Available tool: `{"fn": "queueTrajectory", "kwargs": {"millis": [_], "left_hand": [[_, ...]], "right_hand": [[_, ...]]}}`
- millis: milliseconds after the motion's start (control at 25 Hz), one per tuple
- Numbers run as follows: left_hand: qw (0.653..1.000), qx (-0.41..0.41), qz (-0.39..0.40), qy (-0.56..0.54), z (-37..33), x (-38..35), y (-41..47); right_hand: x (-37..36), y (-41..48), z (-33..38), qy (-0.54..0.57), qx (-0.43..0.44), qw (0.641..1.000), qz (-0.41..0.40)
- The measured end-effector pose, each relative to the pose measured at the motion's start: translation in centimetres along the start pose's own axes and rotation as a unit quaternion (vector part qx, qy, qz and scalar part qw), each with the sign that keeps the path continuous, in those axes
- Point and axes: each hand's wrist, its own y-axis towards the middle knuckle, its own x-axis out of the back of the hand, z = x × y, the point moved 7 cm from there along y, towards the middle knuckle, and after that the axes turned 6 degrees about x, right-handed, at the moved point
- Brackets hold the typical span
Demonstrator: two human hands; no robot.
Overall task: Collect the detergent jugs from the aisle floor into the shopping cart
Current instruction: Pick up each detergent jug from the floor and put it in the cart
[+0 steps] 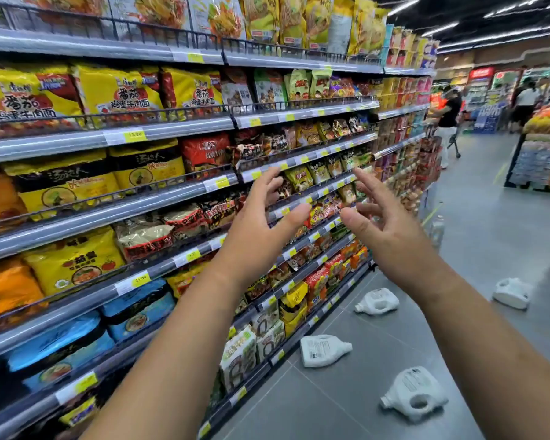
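Detergent jugs (324,349), four white, lie on their sides on the aisle floor (489,242), well below the fingers (269,182). The left hand (261,227) and right hand (385,223) are raised before the shelves (172,198), fingers spread, holding nothing. Recommended: lower toward the nearest jug (413,393), below the right fingers, and hook its handle (426,413) securely. The shopping cart is not discernible.

Person, own view. Left hand (258,231) and right hand (391,231): bare. Left forearm (185,344) and right forearm (480,344): bare skin down to the picture's lower edge.
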Motion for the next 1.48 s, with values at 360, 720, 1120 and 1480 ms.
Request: {"fn": "queueTrajectory", "kwargs": {"millis": [360,720,1120,1480], "left_hand": [[0.996,0.082,0.047,0.002,14.2,-5.7,10.2],[0.974,0.181,0.132,-0.013,32.3,-11.6,23.9],[0.927,0.325,0.186,-0.006,48.8,-25.5,33.9],[0.890,0.415,0.187,0.041,67.2,-38.5,40.6]], "right_hand": [[-4.6,4.7,-16.2,-0.004,-0.118,0.993,0.018],[-11.1,11.7,-35.9,-0.028,-0.256,0.966,-0.002],[-11.6,13.5,-60.1,0.006,-0.413,0.911,0.011],[-14.7,13.3,-82.9,0.003,-0.489,0.870,0.060]]}}
